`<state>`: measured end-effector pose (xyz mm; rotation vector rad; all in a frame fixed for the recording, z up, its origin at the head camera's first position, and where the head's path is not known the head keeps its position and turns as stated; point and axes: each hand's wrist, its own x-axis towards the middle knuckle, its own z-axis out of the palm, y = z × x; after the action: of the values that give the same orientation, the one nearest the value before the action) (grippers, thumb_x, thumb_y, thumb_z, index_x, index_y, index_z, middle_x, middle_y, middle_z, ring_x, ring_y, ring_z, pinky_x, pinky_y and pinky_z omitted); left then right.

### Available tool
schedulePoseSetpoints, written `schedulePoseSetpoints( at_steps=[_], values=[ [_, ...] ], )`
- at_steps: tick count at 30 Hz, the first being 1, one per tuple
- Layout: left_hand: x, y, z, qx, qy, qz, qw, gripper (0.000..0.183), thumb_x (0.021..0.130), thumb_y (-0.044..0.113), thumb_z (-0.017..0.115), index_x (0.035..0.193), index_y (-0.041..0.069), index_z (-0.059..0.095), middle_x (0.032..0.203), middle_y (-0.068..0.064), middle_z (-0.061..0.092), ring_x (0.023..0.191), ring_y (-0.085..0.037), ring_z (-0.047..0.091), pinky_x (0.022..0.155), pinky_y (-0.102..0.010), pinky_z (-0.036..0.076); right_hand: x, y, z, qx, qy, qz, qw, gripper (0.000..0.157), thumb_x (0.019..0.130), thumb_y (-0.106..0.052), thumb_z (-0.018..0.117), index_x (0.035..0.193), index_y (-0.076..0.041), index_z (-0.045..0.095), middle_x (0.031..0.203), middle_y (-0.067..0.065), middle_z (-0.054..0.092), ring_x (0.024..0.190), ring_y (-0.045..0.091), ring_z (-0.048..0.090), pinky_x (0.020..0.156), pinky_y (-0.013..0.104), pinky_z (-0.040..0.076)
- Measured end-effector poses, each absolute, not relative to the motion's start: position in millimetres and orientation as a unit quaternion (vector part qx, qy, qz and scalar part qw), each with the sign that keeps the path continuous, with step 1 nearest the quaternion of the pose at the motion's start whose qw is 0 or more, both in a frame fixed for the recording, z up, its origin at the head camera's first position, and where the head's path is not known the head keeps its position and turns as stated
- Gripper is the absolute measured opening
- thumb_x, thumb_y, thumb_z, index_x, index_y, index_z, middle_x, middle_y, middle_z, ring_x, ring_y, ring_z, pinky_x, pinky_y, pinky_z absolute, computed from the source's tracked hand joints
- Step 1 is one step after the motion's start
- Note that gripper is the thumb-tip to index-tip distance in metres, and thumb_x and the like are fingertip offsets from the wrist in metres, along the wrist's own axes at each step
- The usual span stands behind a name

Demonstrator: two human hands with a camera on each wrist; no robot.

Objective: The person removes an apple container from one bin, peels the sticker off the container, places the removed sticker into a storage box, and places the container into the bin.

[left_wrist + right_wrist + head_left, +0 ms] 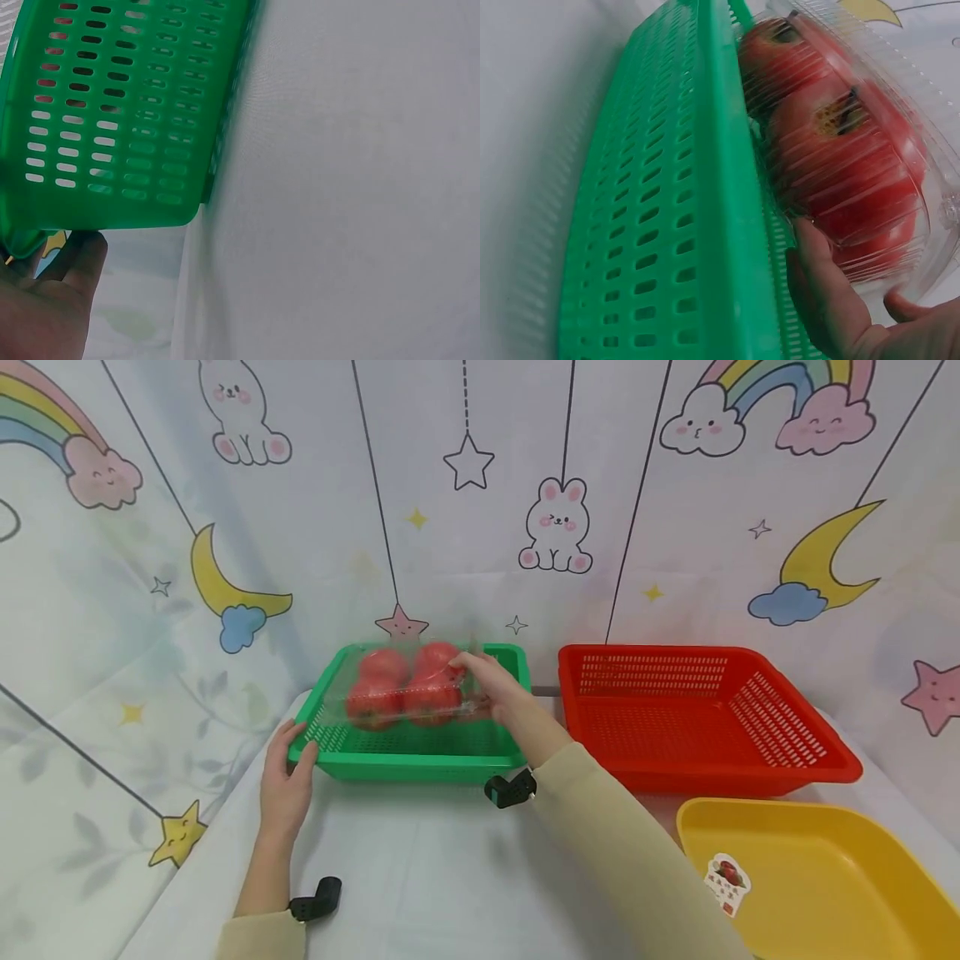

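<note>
A clear plastic clamshell box (922,172) holds several red apples (431,697). My right hand (491,689) grips it by its right end, thumb on top and fingers underneath. The box is tilted over the green basket (408,767), its lower part inside the rim. At the basket's front left corner, my left hand (288,777) holds the rim; the left wrist view shows fingers (86,259) against the basket's end wall. The right wrist view has the apples (840,150) close by the basket's long slotted side.
To the right of the green basket stands a red basket (750,772). A yellow tray (817,877) with a fruit sticker (727,883) lies nearer, at the lower right. White cloth (420,860) covers the table, and a cartoon-printed curtain (480,543) hangs close behind the baskets.
</note>
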<state>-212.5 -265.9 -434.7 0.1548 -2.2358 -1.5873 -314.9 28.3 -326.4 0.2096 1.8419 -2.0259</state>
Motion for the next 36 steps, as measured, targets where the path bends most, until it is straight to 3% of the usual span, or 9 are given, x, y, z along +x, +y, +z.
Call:
schedulePoseSetpoints(
  at_steps=[8,11,19,25,29,36],
  values=[
    [-208,-264,-434,0.063,-0.796,-0.569,0.197,0.048,0.107,0.027,0.049,0.151,0.008,0.044,0.164,0.001,0.025,0.148,-0.021,0.025,0.118,-0.039,0.026,-315,28,-348,0.09,0.671,-0.703,0.218,0.077,0.088,-0.035,0.069,0.155,-0.021,0.034,0.143,0.023,0.043,0.118,0.045,0.056,0.074,0.051,0.06],
    [-208,-263,-435,0.064,-0.797,-0.568,0.196,0.049,0.107,0.027,0.049,0.151,0.007,0.044,0.164,0.0,0.024,0.148,-0.023,0.025,0.118,-0.041,0.026,-314,26,-354,0.091,0.678,-0.694,0.224,0.077,0.088,-0.035,0.069,0.155,-0.02,0.034,0.142,0.023,0.043,0.114,0.045,0.056,0.072,0.05,0.06],
    [-209,-261,-437,0.054,-0.795,-0.572,0.195,0.049,0.107,0.026,0.048,0.151,0.005,0.043,0.164,-0.004,0.023,0.148,-0.026,0.025,0.118,-0.043,0.026,-310,31,-364,0.103,0.69,-0.682,0.22,0.069,0.092,-0.034,0.07,0.149,-0.009,0.041,0.145,0.027,0.04,0.121,0.05,0.05,0.09,0.061,0.051],
    [-211,-262,-437,0.056,-0.793,-0.57,0.206,0.048,0.107,0.025,0.049,0.15,0.006,0.045,0.163,-0.003,0.025,0.148,-0.023,0.026,0.117,-0.038,0.026,-308,38,-363,0.096,0.722,-0.652,0.209,0.066,0.093,-0.027,0.068,0.145,0.004,0.042,0.137,0.028,0.042,0.114,0.044,0.05,0.098,0.058,0.048],
    [-213,-262,-437,0.049,-0.792,-0.571,0.208,0.048,0.107,0.025,0.049,0.15,0.005,0.045,0.163,-0.003,0.026,0.148,-0.024,0.025,0.118,-0.042,0.025,-307,42,-358,0.107,0.72,-0.655,0.202,0.067,0.094,-0.022,0.065,0.148,0.002,0.035,0.142,0.023,0.038,0.123,0.048,0.045,0.1,0.062,0.044],
    [-213,-262,-436,0.06,-0.797,-0.563,0.211,0.048,0.106,0.027,0.05,0.15,0.007,0.046,0.162,0.0,0.027,0.147,-0.022,0.026,0.118,-0.04,0.025,-306,37,-355,0.098,0.721,-0.655,0.203,0.056,0.095,-0.023,0.063,0.143,-0.002,0.043,0.143,0.016,0.04,0.118,0.044,0.047,0.09,0.059,0.05]
  ],
)
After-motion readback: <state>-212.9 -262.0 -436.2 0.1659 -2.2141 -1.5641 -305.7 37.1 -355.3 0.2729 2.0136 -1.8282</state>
